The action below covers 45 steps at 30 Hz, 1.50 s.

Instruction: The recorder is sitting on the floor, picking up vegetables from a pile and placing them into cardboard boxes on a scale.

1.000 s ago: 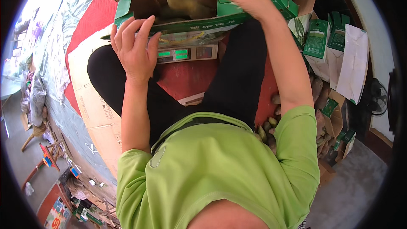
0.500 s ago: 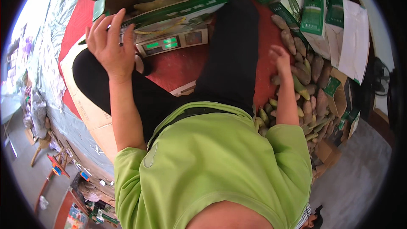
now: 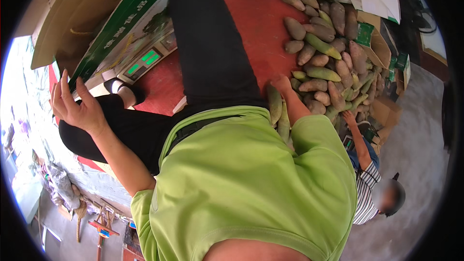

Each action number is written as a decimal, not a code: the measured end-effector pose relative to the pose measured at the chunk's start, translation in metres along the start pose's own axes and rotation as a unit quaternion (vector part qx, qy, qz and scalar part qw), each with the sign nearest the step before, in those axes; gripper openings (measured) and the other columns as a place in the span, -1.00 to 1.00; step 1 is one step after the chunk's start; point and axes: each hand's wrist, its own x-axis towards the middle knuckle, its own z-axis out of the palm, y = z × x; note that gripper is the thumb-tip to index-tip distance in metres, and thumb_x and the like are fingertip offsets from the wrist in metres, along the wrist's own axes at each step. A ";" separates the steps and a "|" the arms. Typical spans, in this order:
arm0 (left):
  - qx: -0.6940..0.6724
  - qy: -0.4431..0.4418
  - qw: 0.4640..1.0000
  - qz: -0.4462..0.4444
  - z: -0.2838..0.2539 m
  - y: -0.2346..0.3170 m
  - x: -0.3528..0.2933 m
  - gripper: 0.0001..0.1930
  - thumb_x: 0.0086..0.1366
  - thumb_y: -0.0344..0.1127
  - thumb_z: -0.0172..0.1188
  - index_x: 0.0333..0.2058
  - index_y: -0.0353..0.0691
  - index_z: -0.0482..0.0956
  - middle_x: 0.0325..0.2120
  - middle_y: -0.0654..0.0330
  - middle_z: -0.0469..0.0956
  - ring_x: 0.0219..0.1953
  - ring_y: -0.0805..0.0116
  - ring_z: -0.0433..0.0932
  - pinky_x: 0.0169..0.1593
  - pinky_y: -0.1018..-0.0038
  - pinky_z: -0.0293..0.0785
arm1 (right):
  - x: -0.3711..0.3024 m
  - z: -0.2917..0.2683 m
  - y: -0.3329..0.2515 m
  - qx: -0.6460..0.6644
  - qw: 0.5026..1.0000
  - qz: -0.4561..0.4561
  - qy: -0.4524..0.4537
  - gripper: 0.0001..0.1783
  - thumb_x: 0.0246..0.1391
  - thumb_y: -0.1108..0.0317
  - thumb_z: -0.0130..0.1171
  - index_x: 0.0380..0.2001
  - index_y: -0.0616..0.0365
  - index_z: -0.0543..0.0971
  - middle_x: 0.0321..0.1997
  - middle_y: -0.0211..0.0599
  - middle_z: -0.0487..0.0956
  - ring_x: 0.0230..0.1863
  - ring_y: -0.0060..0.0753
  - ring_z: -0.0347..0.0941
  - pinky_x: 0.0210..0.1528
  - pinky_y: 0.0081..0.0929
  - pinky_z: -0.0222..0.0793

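Note:
My left hand (image 3: 75,104) is raised beside the lower edge of a green printed carton (image 3: 113,29), fingers spread and holding nothing. The carton stands on a digital scale (image 3: 147,63) with a lit green display; what lies inside it cannot be seen now. My right hand (image 3: 281,84) reaches down at the near left edge of a heap of brownish-pink and green radish-like roots (image 3: 314,84). Right beneath it lies a long green root (image 3: 274,104). Its fingers are small and blurred, so whether they grip anything is unclear.
Another person in a striped top (image 3: 369,193) reaches a hand (image 3: 349,117) into the heap's near right side. Open brown cartons (image 3: 374,34) and white-and-green boxes stand beyond the heap. My dark-trousered leg (image 3: 212,43) stretches across the red mat (image 3: 246,0) between scale and roots.
My view has swung right, so the carton and scale sit farther left. My right hand has moved nearer my body, to the heap's near edge. The other person's arm has come into view.

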 end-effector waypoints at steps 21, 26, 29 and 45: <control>-0.023 -0.015 0.998 -0.060 -0.006 0.001 -0.004 -0.69 0.08 -0.29 0.32 -0.14 0.01 0.65 -0.22 0.31 0.51 -0.03 0.26 0.45 0.18 0.17 0.19 | -0.054 0.002 -0.061 -0.115 0.948 0.295 -0.030 0.04 -0.42 0.23 0.51 0.21 -0.01 0.21 0.23 -0.11 0.34 0.26 0.00 0.25 0.17 -0.18 0.35; -0.016 -0.017 0.997 -0.073 -0.010 0.001 -0.001 -0.69 0.08 -0.28 0.30 -0.14 0.01 0.64 -0.22 0.32 0.51 -0.01 0.28 0.44 0.22 0.14 0.15 | -0.024 -0.040 -0.072 -0.051 0.987 0.134 0.076 -0.04 -0.48 0.28 0.50 0.14 0.02 0.33 0.04 -0.08 0.52 0.08 -0.02 0.44 0.09 -0.22 0.41; -0.011 -0.020 0.997 -0.078 -0.012 0.003 0.000 -0.69 0.07 -0.30 0.31 -0.14 -0.01 0.63 -0.24 0.32 0.51 -0.01 0.29 0.45 0.24 0.13 0.11 | -0.012 -0.090 -0.123 0.053 0.980 -0.037 0.186 -0.12 -0.48 0.35 0.47 0.09 0.08 0.42 -0.09 -0.04 0.59 -0.01 -0.05 0.52 0.03 -0.25 0.43; -0.057 -0.037 0.992 -0.108 -0.023 0.003 0.002 -0.72 0.08 -0.36 0.30 -0.18 -0.07 0.63 -0.29 0.30 0.52 -0.03 0.26 0.47 0.25 0.13 0.14 | -0.148 -0.258 -0.585 -0.141 0.727 -0.614 0.273 -0.27 -0.33 0.39 0.23 0.10 0.00 0.44 0.04 -0.24 0.52 0.09 -0.09 0.40 0.15 -0.27 0.29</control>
